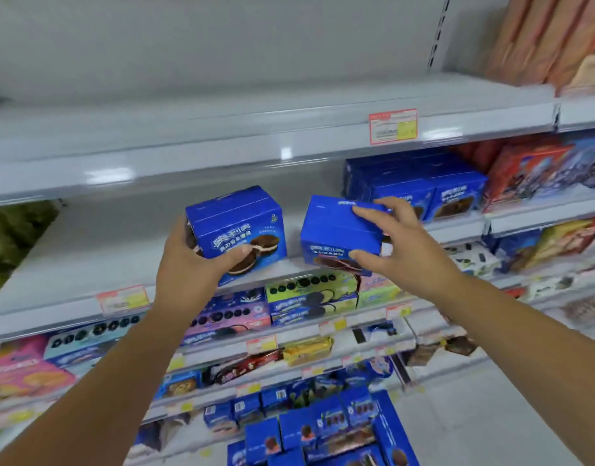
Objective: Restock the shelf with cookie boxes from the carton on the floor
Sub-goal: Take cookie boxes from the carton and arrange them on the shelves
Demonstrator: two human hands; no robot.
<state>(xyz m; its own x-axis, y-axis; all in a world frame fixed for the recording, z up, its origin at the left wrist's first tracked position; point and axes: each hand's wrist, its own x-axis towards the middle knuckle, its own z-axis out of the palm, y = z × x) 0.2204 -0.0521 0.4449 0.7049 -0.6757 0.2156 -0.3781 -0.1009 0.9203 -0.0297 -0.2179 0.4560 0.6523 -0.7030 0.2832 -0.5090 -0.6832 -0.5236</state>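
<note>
Two blue cookie boxes are in the air before the shelf [88, 264]: the left hand [192, 264] grips one box [237, 227], the right hand [400, 245] grips the other box [336, 230]. Next, I think, both must go beside the stocked boxes [423, 193]. The carton [323, 432] is below.

grey shelf [98, 250], blue cookie boxes [434, 193] stacked right

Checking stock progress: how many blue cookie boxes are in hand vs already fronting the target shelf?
In hand: 2, one in the left hand (box) and one in the right hand (box)
Fronting the shelf: 2 visible
Total: 4
</note>
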